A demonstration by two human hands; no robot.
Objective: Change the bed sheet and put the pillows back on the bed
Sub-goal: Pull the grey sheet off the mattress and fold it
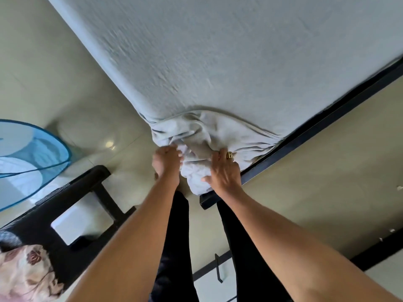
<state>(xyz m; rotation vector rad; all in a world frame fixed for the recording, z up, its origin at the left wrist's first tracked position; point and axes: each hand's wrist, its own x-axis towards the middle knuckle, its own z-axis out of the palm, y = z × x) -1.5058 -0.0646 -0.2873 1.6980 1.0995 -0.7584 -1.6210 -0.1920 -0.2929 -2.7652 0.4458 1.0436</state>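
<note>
Both hands work at one corner of the bed, at the centre of the frame, where the pale grey sheet (196, 140) bunches into a loose wad over the mattress (218, 51) corner. The wad lies directly between the two hands and just above them in the picture, so neither has to reach; the folds fan out from it toward the upper left and the right along the mattress edges. The left hand (166, 160) is curled closed, its grip holding a fistful of the cloth at the wad's left side. The right hand (222, 171), a gold ring on one finger, lies flatter with fingers spread, pressing and partly clasping the cloth against the dark bed frame (305, 136), which runs from the lower centre to the upper right. I judge the corner is being seated or tucked, and the coming move turns on drawing the slack downward, toward the bottom of the frame and under the mattress corner. A flowered pillow (26, 273) waits at the lower left.
</note>
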